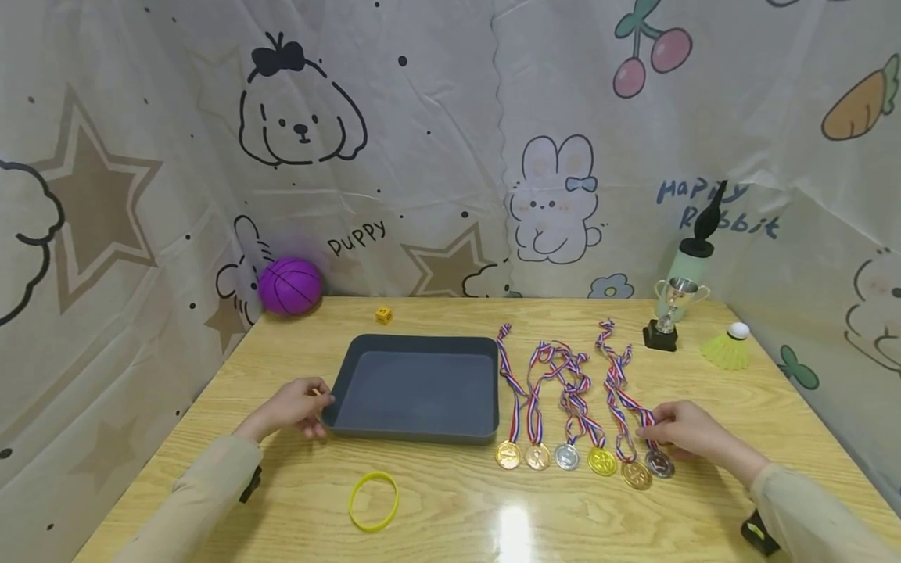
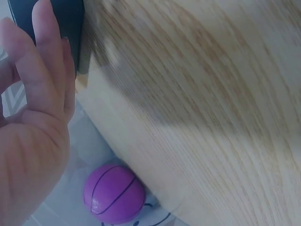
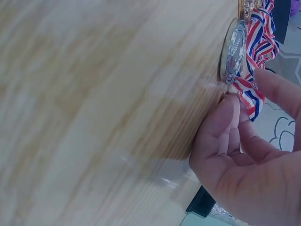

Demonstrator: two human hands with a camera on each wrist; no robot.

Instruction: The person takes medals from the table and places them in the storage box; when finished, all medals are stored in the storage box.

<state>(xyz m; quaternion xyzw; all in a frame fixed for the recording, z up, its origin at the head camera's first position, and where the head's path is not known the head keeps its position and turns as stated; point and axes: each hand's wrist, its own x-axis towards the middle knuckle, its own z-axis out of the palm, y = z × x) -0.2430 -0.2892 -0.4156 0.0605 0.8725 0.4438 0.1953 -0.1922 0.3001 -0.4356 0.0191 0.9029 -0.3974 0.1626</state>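
Observation:
A dark grey rectangular tray (image 1: pixel 422 391) lies on the table. My left hand (image 1: pixel 299 407) is at its left side, pinching the rim with the upper fingertips; the lower fingers hang loosely beside it. Several medals with red, white and blue ribbons lie in a row right of the tray. At the right end, my right hand (image 1: pixel 686 430) pinches the ribbon (image 3: pixel 249 96) of a dark silver medal (image 1: pixel 659 463) between thumb and fingers. Beside that are a bronze-coloured medal (image 1: pixel 637 475), a yellow-gold medal (image 1: pixel 601 461) and a silver medal (image 1: pixel 566 456).
A yellow wristband (image 1: pixel 374 501) lies near the front. At the back are a purple ball (image 1: pixel 291 286) and a yellow die (image 1: pixel 383 315). A trophy cup (image 1: pixel 665 317), a yellow shuttlecock (image 1: pixel 728 348) and a pale green bottle (image 1: pixel 690 266) with a black top stand at the right rear.

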